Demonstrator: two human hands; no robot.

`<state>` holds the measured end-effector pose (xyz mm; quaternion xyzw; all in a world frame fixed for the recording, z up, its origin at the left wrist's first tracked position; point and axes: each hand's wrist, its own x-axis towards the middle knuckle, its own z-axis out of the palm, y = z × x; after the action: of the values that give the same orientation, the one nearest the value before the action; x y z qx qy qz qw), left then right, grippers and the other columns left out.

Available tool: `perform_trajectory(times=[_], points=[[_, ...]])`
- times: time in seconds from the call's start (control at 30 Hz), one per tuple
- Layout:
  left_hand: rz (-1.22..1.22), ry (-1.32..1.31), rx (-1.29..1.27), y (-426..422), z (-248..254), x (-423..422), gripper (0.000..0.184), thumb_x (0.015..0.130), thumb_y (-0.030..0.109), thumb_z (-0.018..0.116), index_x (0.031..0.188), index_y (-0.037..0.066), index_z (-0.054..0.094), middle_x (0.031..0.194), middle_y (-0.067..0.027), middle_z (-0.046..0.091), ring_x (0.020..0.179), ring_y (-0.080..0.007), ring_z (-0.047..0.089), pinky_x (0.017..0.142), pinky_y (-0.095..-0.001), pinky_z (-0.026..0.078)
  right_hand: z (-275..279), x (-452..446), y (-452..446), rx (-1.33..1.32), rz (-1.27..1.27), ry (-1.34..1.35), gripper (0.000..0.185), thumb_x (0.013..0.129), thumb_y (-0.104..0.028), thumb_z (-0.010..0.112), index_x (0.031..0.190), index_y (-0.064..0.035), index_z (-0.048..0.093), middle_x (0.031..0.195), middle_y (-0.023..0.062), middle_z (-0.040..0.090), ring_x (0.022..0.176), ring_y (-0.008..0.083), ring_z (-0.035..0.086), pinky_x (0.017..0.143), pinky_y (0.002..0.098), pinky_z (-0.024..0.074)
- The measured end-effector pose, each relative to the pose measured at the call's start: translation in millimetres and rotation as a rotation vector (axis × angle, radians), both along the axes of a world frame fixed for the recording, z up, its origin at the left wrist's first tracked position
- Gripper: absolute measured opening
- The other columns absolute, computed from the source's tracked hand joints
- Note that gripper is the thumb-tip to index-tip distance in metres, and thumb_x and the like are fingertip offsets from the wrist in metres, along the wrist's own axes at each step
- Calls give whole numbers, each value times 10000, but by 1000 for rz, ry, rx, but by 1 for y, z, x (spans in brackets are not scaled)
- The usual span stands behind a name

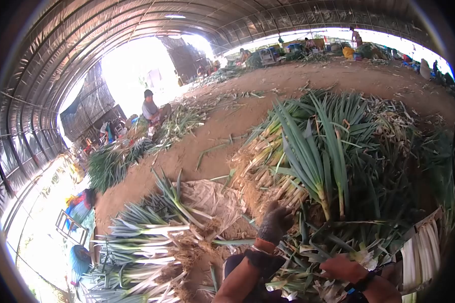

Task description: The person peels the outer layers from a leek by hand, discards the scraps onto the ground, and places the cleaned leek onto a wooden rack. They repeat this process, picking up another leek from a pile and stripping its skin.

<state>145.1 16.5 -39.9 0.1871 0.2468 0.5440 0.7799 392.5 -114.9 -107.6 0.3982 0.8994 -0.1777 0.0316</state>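
Note:
My left hand [276, 223], in a grey glove, reaches forward beside the root ends of a large heap of leeks [268, 156]. Its fingers look loosely bent, and I see nothing between them. Just beyond it, two leafy leeks [322, 194] stand up at a tilt against the heap. My right hand [341, 267], with a dark watch band at the wrist, is low over loose green leaves and trimmings [303, 272]. Its fingers are curled closed; whatever they hold is hidden. White stripped stalks [422, 252] are stacked upright at the lower right.
More leeks with roots [151, 247] lie in rows at the lower left, beside a pale cloth sheet [212, 199] on the dirt floor. A seated person [150, 108] is among other leek piles. Further people and heaps line the back of the tunnel shed.

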Motion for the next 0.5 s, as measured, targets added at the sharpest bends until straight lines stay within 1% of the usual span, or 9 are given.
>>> perform_trajectory(times=[0.1,0.13,0.23,0.27,0.33,0.4,0.43,0.47,0.5], points=[[-59,-97,51,6,-20,-4,360,842,78,519,1141,160,336,834,-72,553,641,-183,551,543,-303,474,14,-4,-2,33,-6,73,196,771,-292,593,862,-122,555,734,102,574,717,314,585,613,431,453],[-5,-5,23,1,-14,-2,452,838,78,528,1217,144,291,841,-74,553,657,-192,558,556,-301,481,13,-4,0,2,-14,41,190,767,-285,594,854,-120,558,732,104,575,717,315,585,615,430,453],[-1,30,-12,-3,-11,-2,525,838,76,529,1278,140,251,863,-80,552,675,-202,568,571,-309,487,8,-10,3,-60,-33,-15,172,756,-266,595,832,-115,566,722,110,579,714,320,587,622,427,455],[-36,-28,44,4,-30,-6,500,829,73,536,1269,96,298,883,-82,549,714,-207,576,627,-325,489,9,-10,3,-58,-34,-15,166,754,-260,595,826,-113,568,718,112,579,711,322,587,624,428,455],[-69,-198,235,33,-63,-31,448,824,86,547,1230,66,357,895,-86,549,746,-201,581,687,-333,488,14,-9,0,-64,-53,29,158,751,-249,593,823,-112,569,741,113,581,738,319,586,643,440,449],[53,-83,385,32,-13,-51,395,831,150,545,1185,82,382,881,-89,560,761,-201,575,723,-360,480,-7,-3,-1,45,-53,147,130,739,-230,589,806,-121,567,779,109,583,778,311,579,665,454,439],[121,-47,473,32,13,-63,372,834,182,543,1162,90,395,874,-90,565,769,-200,571,742,-374,476,-33,3,3,68,-28,83,111,742,-208,569,827,-138,554,817,92,574,819,289,571,683,454,428],[192,-37,533,37,42,-80,351,837,214,542,1140,98,408,867,-92,570,777,-200,568,760,-388,473,-30,0,6,150,40,54,224,782,-239,541,964,-117,488,798,78,470,775,262,498,740,406,381],[247,-39,526,36,60,-85,333,841,246,541,1118,106,421,860,-93,575,784,-200,565,778,-401,469,-27,11,-3,161,60,162,261,764,-225,552,985,-113,472,830,86,476,786,260,496,736,398,379]])
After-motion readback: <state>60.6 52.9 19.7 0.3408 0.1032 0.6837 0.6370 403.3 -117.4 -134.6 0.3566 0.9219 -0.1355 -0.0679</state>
